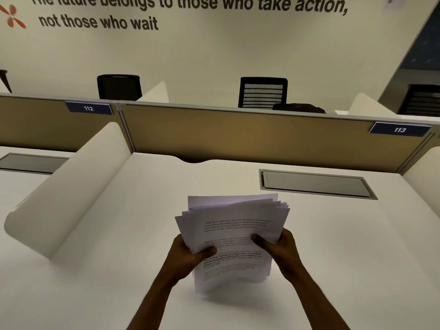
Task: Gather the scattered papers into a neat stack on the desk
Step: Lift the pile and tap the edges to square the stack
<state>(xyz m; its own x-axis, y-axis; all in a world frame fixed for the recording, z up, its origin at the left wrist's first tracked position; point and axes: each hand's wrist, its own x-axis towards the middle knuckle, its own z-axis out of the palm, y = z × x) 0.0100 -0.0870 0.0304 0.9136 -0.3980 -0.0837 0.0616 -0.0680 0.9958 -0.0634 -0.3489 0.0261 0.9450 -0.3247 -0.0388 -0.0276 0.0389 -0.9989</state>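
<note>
A bundle of white printed papers (232, 225) stands nearly upright over the white desk (119, 270), its lower edge close to or on the desktop. The sheets fan out unevenly at the top, with several corners offset. My left hand (188, 256) grips the bundle's left side, thumb across the front page. My right hand (278, 246) grips the right side, thumb also on the front. Both forearms reach in from the bottom of the view.
A grey cable flap (314, 184) is set into the desk at the back right. A white curved divider (71, 191) rises on the left; another stands at the far right. A tan partition (238, 136) with label 113 closes the back. Black chairs stand beyond.
</note>
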